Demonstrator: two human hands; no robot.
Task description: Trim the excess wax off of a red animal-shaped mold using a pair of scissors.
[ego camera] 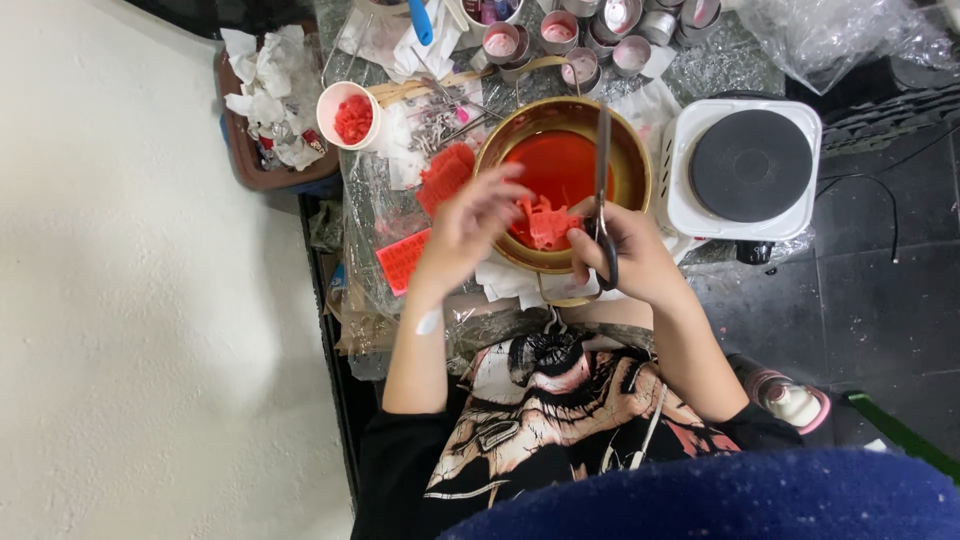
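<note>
A brass-coloured pot (635, 165) holds red melted wax (555, 165). Over its near rim, my left hand (470, 225) and my right hand (630, 255) hold a chunk of pink-red wax (548, 222) between them. My right hand also grips black-handled scissors (603, 170), with the blades pointing up across the pot. Blurred fingers on my left hand pinch the chunk's left side.
A white single hot plate (745, 170) stands right of the pot. Red gridded wax slabs (445, 178) lie on plastic sheet to the left. Behind them are a white cup of red bits (350, 115), several small tins (560, 30) and a brown tray of crumpled tissue (270, 90).
</note>
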